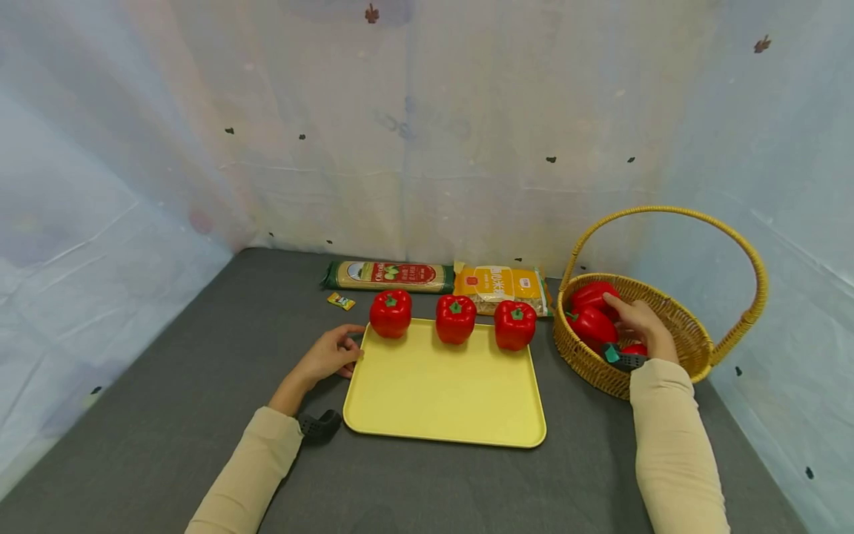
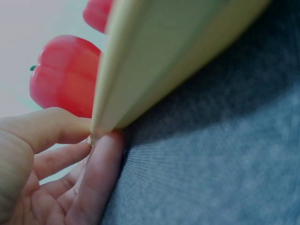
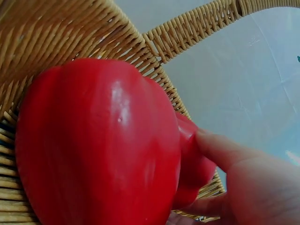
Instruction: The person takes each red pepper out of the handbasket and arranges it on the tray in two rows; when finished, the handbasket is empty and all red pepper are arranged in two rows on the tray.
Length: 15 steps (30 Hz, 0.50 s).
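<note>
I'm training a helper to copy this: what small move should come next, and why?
Probably lift the red pepper from the basket: the right hand grips it, the near part of the tray is bare behind three peppers, and the left hand holds its edge.

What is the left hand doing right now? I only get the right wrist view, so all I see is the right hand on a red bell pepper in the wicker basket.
Observer: The left hand pinches the left rim of a yellow tray.
Operator: Is anything standing on it?
Observer: Yes, three red bell peppers stand in a row along its far edge.
Operator: And what lies behind them?
Observer: Two food packages, side by side: a long pasta packet with a red label on the left, and a yellow-orange bag on the right.
</note>
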Motion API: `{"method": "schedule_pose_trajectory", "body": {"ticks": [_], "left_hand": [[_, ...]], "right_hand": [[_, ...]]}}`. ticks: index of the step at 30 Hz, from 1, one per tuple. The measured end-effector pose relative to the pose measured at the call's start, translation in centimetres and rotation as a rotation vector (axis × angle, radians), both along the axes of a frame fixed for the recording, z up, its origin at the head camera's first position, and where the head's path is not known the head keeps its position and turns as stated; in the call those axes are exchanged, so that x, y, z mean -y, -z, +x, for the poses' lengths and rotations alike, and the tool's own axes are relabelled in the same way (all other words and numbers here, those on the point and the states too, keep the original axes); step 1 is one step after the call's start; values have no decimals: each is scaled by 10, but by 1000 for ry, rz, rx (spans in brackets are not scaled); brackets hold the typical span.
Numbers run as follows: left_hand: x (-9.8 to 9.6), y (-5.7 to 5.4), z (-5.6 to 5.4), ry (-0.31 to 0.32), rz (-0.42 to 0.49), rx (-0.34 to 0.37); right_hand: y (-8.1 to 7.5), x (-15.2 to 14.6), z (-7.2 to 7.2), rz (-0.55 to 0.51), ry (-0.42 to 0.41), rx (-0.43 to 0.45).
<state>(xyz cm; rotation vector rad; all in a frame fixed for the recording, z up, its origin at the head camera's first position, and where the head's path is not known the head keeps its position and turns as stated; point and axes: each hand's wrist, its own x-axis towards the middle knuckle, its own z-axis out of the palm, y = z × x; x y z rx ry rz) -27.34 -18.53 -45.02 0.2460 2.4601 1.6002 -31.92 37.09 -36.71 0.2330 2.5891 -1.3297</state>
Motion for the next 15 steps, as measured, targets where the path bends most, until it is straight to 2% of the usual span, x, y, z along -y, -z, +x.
{"method": "schedule_pose_trajectory", "body": {"ticks": [7, 11, 15], "left_hand": [[0, -2, 1, 5, -1, -8], [-3, -10, 8, 13, -3, -17], [-6, -16, 12, 18, -6, -24]], "right_hand": [[0, 1, 1, -112, 41, -68], [-2, 1, 1, -165, 116, -117], [-6, 4, 1, -149, 182, -162]]}}
